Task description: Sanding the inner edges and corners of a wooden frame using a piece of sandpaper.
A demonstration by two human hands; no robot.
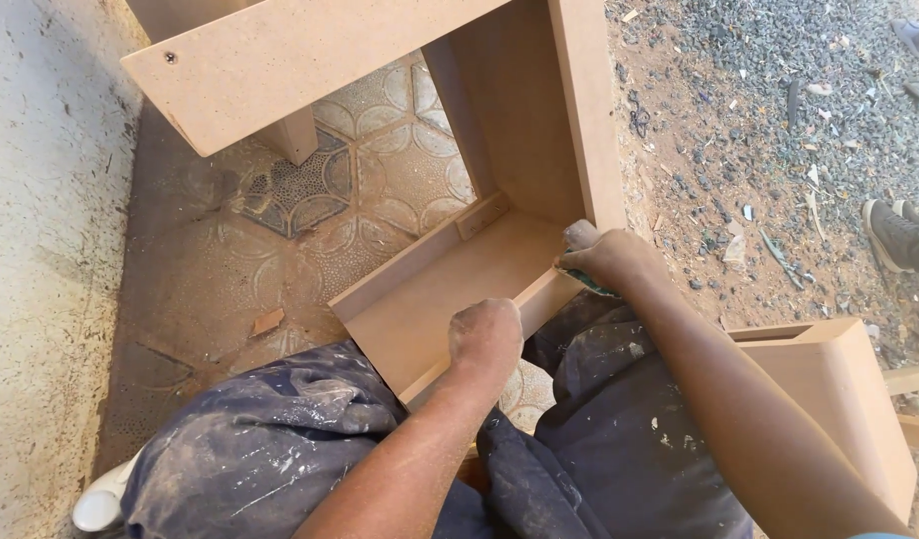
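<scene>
A brown fibreboard cabinet frame stands open in front of me on a patterned tile floor. My left hand grips the near edge of its lower panel, fingers curled over the board. My right hand presses a small greenish sanding pad against the corner where the lower panel meets the upright side panel. Both forearms are dusty. My knees in paint-spattered dark trousers sit just below the frame.
A rough plastered wall runs along the left. Gravel and wood scraps cover the ground on the right. Another fibreboard box lies at lower right. Someone else's shoe shows at the right edge.
</scene>
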